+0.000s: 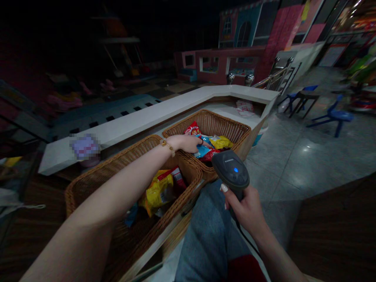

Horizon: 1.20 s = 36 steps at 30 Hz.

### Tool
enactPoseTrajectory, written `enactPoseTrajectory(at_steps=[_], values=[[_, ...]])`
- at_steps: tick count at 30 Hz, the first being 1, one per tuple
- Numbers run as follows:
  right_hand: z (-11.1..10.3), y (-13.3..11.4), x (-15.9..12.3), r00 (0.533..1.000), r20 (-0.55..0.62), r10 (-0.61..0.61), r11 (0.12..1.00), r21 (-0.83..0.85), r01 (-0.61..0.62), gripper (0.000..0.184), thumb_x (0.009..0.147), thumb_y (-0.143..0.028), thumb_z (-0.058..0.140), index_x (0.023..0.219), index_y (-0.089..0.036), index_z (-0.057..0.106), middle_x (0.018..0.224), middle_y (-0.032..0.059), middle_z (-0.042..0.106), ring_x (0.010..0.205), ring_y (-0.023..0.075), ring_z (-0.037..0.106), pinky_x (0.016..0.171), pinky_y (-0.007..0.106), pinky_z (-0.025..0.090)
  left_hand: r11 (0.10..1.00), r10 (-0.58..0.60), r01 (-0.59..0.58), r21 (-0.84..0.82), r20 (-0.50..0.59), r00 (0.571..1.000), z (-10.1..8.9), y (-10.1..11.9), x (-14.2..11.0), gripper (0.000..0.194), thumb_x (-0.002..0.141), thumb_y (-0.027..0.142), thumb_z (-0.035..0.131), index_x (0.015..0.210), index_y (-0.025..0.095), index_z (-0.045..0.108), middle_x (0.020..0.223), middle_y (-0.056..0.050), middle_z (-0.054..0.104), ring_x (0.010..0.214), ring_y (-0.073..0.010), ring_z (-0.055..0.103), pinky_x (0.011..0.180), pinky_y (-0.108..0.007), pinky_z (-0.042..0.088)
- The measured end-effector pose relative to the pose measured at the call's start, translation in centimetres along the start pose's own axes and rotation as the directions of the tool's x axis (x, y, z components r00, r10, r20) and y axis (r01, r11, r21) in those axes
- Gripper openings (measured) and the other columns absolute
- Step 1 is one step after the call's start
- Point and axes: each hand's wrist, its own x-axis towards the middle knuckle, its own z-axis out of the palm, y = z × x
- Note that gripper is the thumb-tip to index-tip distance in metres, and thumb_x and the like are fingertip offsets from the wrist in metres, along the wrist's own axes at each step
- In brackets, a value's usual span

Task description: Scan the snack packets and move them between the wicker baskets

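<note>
My left hand (189,143) reaches into the far wicker basket (235,127), its visible fingers stretched over a blue snack packet (202,151). The undersides of those fingers are hidden, and no firm grip shows. Around it lie a yellow snack packet (221,142), a red snack packet (192,128) and another red one under the blue. My right hand (248,205) is wrapped round the handle of a dark handheld barcode scanner (230,170), which has a blue light on top and a cable below. The scanner head is just outside the far basket's near edge.
A near wicker basket (141,143) holds yellow snack packets (160,192), a dark red one and a blue one. Behind both runs a white counter ledge (176,102). My jeans-covered leg (208,231) is beside the baskets. Blue chairs (335,115) stand on the tiled floor.
</note>
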Motion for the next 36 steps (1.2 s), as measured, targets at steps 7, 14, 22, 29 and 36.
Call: enactPoseTrajectory(at_steps=[7,14,22,29,36], values=[[0.0,-0.1,-0.1,1.000,0.018,-0.001,1.000,0.011,0.001,0.031,0.090,-0.040,0.061,0.064,-0.024,0.062,0.047,-0.0001,0.059,0.053,0.0219,0.065,0.053,0.029,0.047,0.891,0.086,-0.168,0.421,0.208,0.974,-3.5,1.2,-1.0,0.029,0.085,0.027,0.064,0.111,0.023,0.077,0.106,-0.004,0.078,0.101,-0.0212,0.068,0.107,-0.038,0.041],[0.7,-0.5,-0.3,0.998,0.049,-0.033,0.999,0.014,0.033,0.029,0.090,-0.039,0.061,0.064,-0.026,0.059,0.046,-0.0014,0.058,0.052,0.0219,0.065,0.052,0.028,0.047,0.928,0.196,-0.188,0.320,0.009,0.981,-4.3,0.6,-3.5,0.028,0.090,0.028,0.060,0.113,0.021,0.075,0.117,-0.005,0.076,0.105,-0.0199,0.068,0.097,-0.030,0.047],[0.3,-0.9,-0.9,0.998,0.024,-0.050,0.999,0.000,0.050,0.026,0.089,-0.037,0.061,0.065,-0.026,0.059,0.047,-0.0011,0.059,0.053,0.0221,0.066,0.051,0.028,0.047,0.835,0.056,-0.157,0.528,0.202,0.978,-0.9,0.7,-1.6,0.038,0.089,0.024,0.063,0.126,0.027,0.072,0.121,-0.004,0.077,0.115,-0.0239,0.067,0.112,-0.039,0.037],[0.0,-0.9,-0.6,0.999,0.000,-0.041,0.999,0.011,0.041,0.028,0.090,-0.038,0.061,0.065,-0.025,0.059,0.052,0.0011,0.062,0.060,0.0236,0.069,0.053,0.029,0.048,0.972,0.093,-0.043,0.232,-0.209,0.974,-2.8,1.3,-2.0,0.009,0.082,0.026,0.071,0.085,0.018,0.072,0.086,-0.005,0.075,0.078,-0.0182,0.066,0.076,-0.031,0.050],[0.7,-1.0,-0.8,0.998,0.015,-0.062,0.998,0.012,0.062,0.020,0.090,-0.041,0.063,0.079,-0.026,0.068,0.060,0.0011,0.068,0.065,0.0238,0.071,0.057,0.030,0.052,0.966,-0.088,-0.054,-0.252,-0.520,0.850,-3.9,2.8,-7.0,0.019,0.087,0.033,0.065,0.078,0.020,0.054,0.068,0.000,0.059,0.061,-0.0131,0.053,0.055,-0.025,0.042]])
